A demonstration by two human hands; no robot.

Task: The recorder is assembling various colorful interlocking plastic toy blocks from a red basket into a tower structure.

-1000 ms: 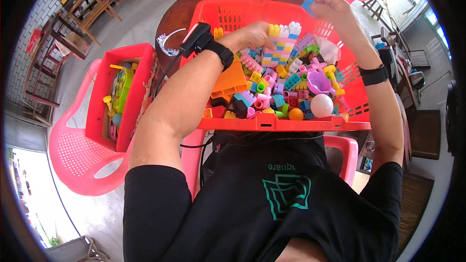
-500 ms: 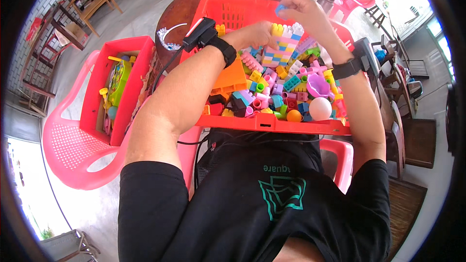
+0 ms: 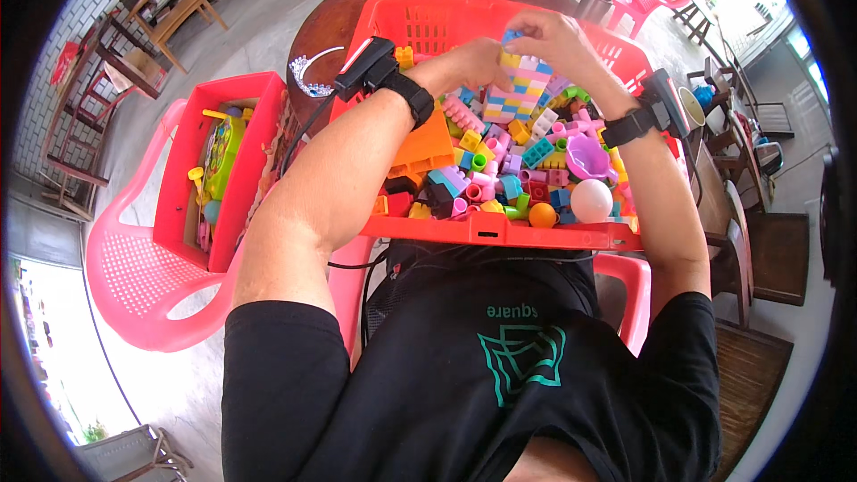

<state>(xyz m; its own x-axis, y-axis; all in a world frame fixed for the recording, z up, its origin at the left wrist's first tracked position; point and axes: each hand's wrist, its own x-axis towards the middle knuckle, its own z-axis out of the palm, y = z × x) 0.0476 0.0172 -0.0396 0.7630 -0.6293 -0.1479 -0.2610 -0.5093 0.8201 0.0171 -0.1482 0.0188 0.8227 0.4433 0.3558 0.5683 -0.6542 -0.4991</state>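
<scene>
"Block tower (image 3: 525, 91) first. Looking from the head view, where is it?"

"Between the two hands, standing among the bricks toward the far side of the red basket (image 3: 518, 234). The left hand (image 3: 478, 65) is closed on its left side, near the top. The right hand (image 3: 549, 38) pinches a small blue brick (image 3: 511, 36) right above the tower's left end."

"And what's just changed?"

"A second ago the right hand was off to the right, well apart from the tower. It has swung in, so the hands are now just beside each other; the left has kept its place. I'd judge brick and tower top are about lined up, though the fingers hide whether they touch."

"Count things for me."

"One tower, one pinched brick. Nearer the person than the hands: one purple bowl (image 3: 587, 159), one white ball (image 3: 591, 202), one orange ball (image 3: 542, 215). The loose bricks (image 3: 539, 153) overlap too much to count."

"Outside the basket?"

"Left of the left hand, one tiara (image 3: 310, 87) on the round wooden bench (image 3: 335, 18). Farther left, one red box (image 3: 186, 161) on a pink chair (image 3: 134, 268). Beyond the right hand, one dark flask (image 3: 594, 2)."
</scene>
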